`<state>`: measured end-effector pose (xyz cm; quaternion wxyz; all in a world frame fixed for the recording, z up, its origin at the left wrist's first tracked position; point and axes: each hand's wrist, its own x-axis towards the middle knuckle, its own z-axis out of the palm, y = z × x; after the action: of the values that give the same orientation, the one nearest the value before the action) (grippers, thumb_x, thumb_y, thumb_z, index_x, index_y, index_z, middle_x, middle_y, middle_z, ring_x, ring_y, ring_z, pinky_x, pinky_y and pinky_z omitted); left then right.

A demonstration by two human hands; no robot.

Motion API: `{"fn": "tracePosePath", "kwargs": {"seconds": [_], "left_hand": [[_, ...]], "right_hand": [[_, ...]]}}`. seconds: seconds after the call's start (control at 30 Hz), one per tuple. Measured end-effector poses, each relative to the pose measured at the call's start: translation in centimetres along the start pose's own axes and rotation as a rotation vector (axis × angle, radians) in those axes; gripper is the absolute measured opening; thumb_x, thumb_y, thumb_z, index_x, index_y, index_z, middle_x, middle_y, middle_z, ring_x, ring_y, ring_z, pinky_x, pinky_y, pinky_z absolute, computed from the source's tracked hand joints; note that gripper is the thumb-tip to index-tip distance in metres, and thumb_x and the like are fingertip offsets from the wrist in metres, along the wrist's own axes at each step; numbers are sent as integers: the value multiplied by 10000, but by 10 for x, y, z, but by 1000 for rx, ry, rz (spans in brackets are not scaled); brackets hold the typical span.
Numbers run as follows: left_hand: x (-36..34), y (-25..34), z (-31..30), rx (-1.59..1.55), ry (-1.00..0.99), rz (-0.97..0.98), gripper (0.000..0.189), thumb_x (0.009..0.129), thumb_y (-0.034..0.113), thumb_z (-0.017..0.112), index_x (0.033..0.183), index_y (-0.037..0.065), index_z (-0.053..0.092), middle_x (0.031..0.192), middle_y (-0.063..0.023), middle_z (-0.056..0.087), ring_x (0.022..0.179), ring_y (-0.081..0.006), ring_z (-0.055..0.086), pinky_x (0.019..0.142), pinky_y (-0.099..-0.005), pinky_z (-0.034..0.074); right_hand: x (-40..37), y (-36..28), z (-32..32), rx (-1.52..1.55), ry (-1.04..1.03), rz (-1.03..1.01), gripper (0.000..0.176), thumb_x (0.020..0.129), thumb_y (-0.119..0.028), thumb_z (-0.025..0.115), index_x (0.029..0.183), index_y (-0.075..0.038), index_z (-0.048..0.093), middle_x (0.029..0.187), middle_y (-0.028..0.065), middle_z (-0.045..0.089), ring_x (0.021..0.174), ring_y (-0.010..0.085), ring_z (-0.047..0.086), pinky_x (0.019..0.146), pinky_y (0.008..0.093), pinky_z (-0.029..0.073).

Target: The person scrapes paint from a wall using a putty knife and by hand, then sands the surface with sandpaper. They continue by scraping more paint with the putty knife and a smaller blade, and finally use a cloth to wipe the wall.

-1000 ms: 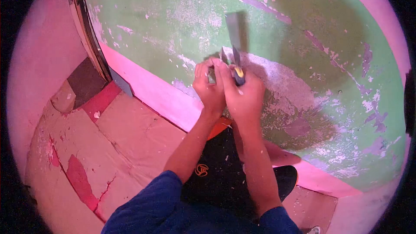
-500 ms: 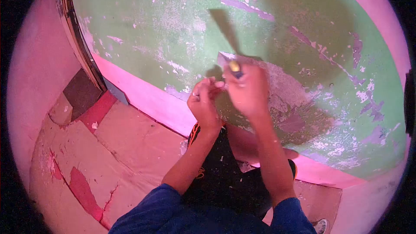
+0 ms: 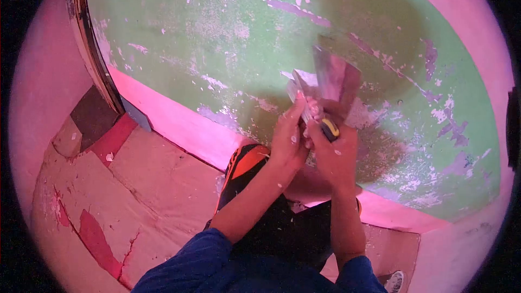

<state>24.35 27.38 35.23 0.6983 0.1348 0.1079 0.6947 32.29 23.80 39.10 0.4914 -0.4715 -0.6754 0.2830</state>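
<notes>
My right hand (image 3: pixel 337 154) is wrapped around the black and yellow handle of a scraper (image 3: pixel 337 78). Its wide metal blade points up, close in front of the peeling green wall (image 3: pixel 163 38). Right beside it, my left hand (image 3: pixel 288 138) is closed, thumb and fingers pinching a thin pale flat piece (image 3: pixel 305 96) that stands upright next to the blade; I cannot tell what it is. The fingertips of both hands nearly meet. Small white specks stick to my hands and forearms.
Bare and flaking patches (image 3: pixel 374 114) spread over the wall around the hands. A pink band (image 3: pixel 163 111) runs along its foot. To the left stands a dark wooden frame edge (image 3: pixel 89 43). Worn brownish sheeting (image 3: pixel 157 184) covers the floor, and my bent knee (image 3: pixel 244 165) is below the hands.
The scraper has swung away from the wall patch, its blade now turned upward and showing broadside. My left hand has moved right and up beside it, now pinching a thin piece.
</notes>
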Motion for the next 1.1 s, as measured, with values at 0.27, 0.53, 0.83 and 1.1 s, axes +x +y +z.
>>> {"fn": "tracePosePath", "kwargs": {"seconds": [0.27, 0.53, 0.83, 1.1], "left_hand": [[-55, -55, 22, -140, 9, -229, 304, 865, 373, 544, 871, 70, 541, 699, -24, 562, 412, -82, 430, 314, -209, 322], [-68, -66, -11, 70, -200, -344, 415, 874, 423, 497, 922, 14, 544, 852, -115, 616, 737, -185, 612, 624, -315, 509], [-17, 3, -41, 1049, 34, 664, 190, 845, 203, 593, 896, 27, 641, 776, -71, 633, 670, -153, 593, 639, -255, 476], [47, 38, -33, 1293, 163, 1497, 259, 715, 30, 700, 970, 17, 657, 869, -94, 593, 711, -144, 571, 626, -253, 464]], "right_hand": [[-57, 14, -52, 108, 214, 216, 113, 782, -95, 630, 712, -33, 567, 587, 15, 568, 472, 72, 507, 408, 191, 361], [-95, 36, -83, 216, 243, 199, 115, 797, -95, 635, 739, -19, 571, 589, 16, 565, 477, 65, 497, 419, 208, 374], [-221, 66, -209, 204, 932, 516, 185, 776, -196, 654, 705, -101, 513, 521, 9, 477, 378, 79, 418, 337, 206, 312], [-266, 92, -190, -183, 768, 623, 210, 796, -136, 633, 963, -39, 549, 574, 3, 490, 421, 61, 410, 380, 193, 298]]}}
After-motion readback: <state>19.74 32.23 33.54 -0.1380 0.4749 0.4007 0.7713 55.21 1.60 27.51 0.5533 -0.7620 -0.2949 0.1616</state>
